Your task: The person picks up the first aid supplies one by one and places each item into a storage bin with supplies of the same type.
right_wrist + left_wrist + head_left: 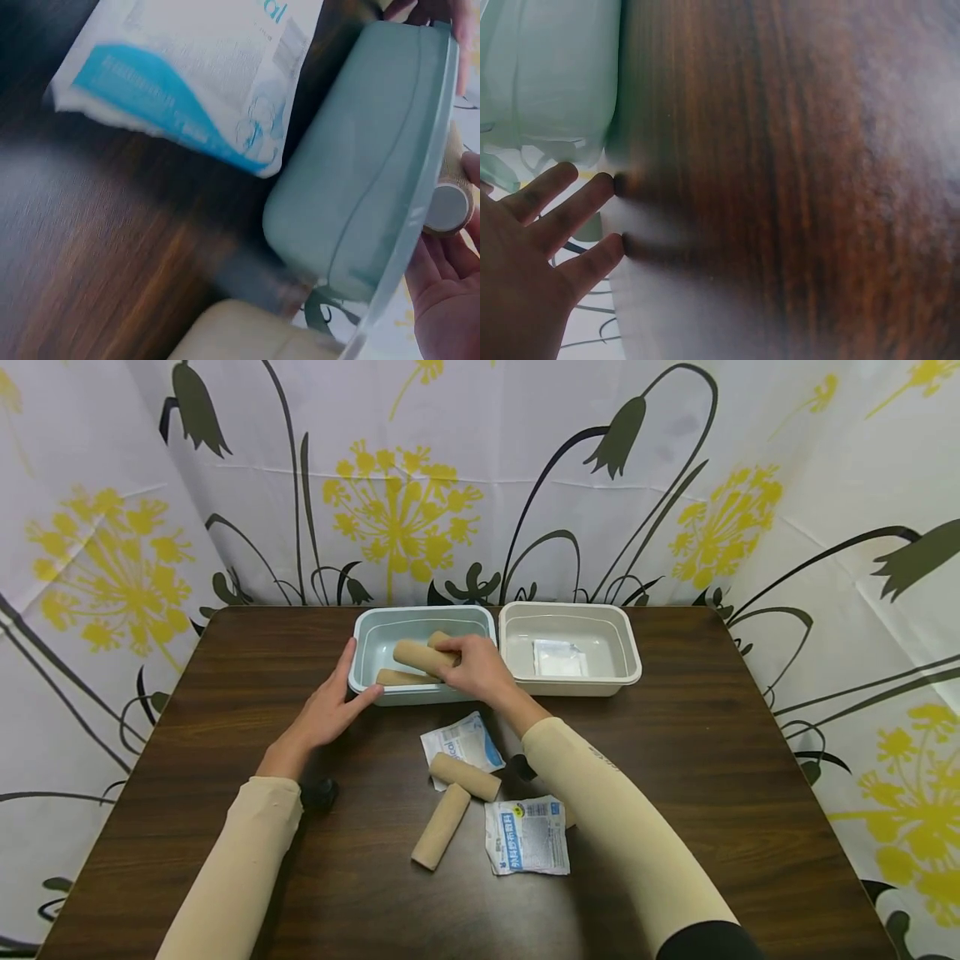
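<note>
Cloth (465,410) with printed flowers hangs behind the blue tub (420,697), dark worktop (697,785) beneath. Over the tub, the right hand (483,670) has fingers clamped on a tan roll (418,655); the left hand's (326,706) spread fingers touch the tub.

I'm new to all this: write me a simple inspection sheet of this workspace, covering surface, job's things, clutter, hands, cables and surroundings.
Surface: dark brown wooden table.
Job's things: blue bin with tan rolls inside; cream bin holding a white packet; far roll partly over the far packet; near roll; near packet.
Clutter: nothing seen for certain; a tan item is mostly hidden by the right forearm.
Hands: left hand touches the blue bin; right hand grips a held roll there.
Cables: nothing seen.
Surroundings: flower-patterned cloth behind the table.
</note>
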A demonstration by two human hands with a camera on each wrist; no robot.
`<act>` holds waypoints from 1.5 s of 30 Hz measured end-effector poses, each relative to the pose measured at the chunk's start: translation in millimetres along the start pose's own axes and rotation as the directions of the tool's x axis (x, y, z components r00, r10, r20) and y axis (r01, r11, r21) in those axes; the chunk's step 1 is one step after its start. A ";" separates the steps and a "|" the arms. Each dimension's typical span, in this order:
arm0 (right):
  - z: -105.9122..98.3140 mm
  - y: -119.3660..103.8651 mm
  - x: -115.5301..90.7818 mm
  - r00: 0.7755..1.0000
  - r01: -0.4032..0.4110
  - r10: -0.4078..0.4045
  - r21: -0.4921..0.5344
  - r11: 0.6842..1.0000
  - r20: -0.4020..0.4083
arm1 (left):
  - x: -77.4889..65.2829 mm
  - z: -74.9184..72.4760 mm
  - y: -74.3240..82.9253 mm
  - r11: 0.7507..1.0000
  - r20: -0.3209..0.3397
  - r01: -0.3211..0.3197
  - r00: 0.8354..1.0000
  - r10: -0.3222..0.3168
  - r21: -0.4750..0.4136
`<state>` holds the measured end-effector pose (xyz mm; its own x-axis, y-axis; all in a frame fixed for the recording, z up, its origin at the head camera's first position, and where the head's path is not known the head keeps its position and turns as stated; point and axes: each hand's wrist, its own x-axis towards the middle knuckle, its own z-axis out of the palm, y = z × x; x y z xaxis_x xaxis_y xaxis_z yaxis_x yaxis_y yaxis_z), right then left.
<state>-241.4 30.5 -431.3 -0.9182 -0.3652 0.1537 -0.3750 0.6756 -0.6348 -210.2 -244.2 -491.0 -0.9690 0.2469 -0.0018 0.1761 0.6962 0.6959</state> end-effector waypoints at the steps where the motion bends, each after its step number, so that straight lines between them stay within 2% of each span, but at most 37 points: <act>1: 2.9 -1.1 1.7 1.000 -0.010 0.010 -0.005 1.000 -0.004 | -0.6 -0.1 -0.1 1.000 0.000 0.001 1.000 -0.001 0.000; 11: 27.7 -16.3 12.5 0.990 -0.121 0.122 0.018 0.992 -0.074 | -0.4 1.1 -1.8 1.000 0.005 0.020 1.000 -0.020 -0.015; 15: 34.2 -18.2 15.5 0.987 -0.134 0.136 0.034 0.990 -0.085 | 0.1 1.3 -1.4 1.000 0.003 0.017 1.000 -0.017 -0.015; 21: 35.4 -18.1 16.2 0.985 -0.150 0.149 -0.001 0.989 -0.089 | 0.1 0.0 0.3 1.000 0.001 0.015 1.000 -0.015 -0.021; 26: 33.6 -16.7 14.5 0.987 -0.127 0.124 -0.021 0.992 -0.101 | 0.6 -0.5 0.2 0.999 0.006 0.014 1.000 -0.014 -0.029; 32: 35.7 -17.0 17.1 0.989 -0.128 0.124 -0.038 0.991 -0.084 | 0.8 -1.9 -0.1 1.000 0.010 0.016 1.000 -0.016 -0.026; 37: 38.2 -18.3 19.9 0.990 -0.138 0.137 -0.033 0.990 -0.038 | -0.1 -1.9 0.6 1.000 0.027 0.014 1.000 -0.013 -0.026; 45: 38.2 -17.7 20.4 0.995 -0.080 0.084 -0.086 0.993 0.055 | 1.1 -1.0 0.8 1.000 0.025 0.016 1.000 -0.016 -0.025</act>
<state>-248.7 -13.4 -445.9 -0.9381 -0.3417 0.0574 -0.3104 0.7553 -0.5772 -211.3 -244.0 -489.7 -0.9671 0.2524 -0.0305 0.1557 0.6830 0.7136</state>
